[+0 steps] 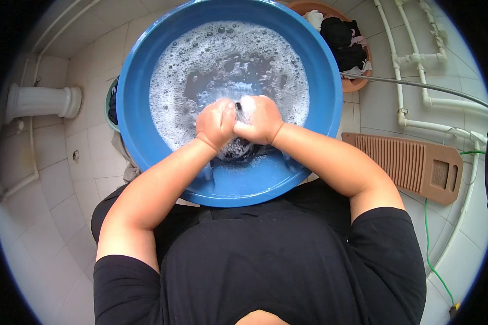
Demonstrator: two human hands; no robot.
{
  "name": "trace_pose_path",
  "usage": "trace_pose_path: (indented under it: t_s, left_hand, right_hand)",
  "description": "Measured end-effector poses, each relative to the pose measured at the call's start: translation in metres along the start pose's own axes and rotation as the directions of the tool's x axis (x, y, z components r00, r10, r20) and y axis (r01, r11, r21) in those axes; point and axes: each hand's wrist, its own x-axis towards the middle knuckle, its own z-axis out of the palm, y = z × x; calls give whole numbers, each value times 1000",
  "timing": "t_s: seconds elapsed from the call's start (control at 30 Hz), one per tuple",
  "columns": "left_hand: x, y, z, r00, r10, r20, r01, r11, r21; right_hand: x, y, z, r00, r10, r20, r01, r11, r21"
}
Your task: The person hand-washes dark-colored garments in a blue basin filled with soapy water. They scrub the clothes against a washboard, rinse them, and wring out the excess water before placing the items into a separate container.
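Note:
A large blue basin (133, 92) stands before me, holding grey water topped with white suds (187, 59). Over its near half, my left hand (214, 123) and my right hand (261, 119) are closed and pressed close together. Both grip a wet dark cloth (237, 150), which hangs below them toward the water, streaked with foam. A small dark bit of it also shows between the fists. Splashes and motion blur surround the hands. The cloth's lower part is hidden by water and suds, so I cannot tell what garment it is.
A brown washboard (385, 157) leans at the right, near white wall pipes (397, 70). Behind the blue basin, an orange-brown tub (358, 84) holds dark and light clothes. A green tub (111, 120) with dark cloth and a white pedestal (46, 102) are at the left.

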Motion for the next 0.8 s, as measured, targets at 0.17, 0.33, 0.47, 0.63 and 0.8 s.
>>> trace_pose_path:
  t_s: [0.17, 0.33, 0.47, 0.63, 0.8]
  left_hand:
    - [15, -21, 7, 998, -55, 3, 55, 998, -4]
    - [18, -25, 9, 985, -151, -80, 145, 986, -84]
    - [13, -23, -25, 905, -380, 192, 415, 682, -602]
    - [-17, -2, -84, 806, -442, 393, 574, 743, -343]
    - [-30, 17, -110, 883, -377, 279, 421, 374, -827]
  right_hand:
    - [21, 16, 8, 978, 133, 161, -152, 983, 107]
    - [18, 29, 16, 984, 174, 46, -180, 954, 239]
    - [9, 37, 21, 981, 169, -97, -124, 926, 356]
    - [-13, 15, -25, 996, -91, 3, 90, 991, 101]
    - [-32, -14, -76, 971, -58, 231, 73, 996, -59]
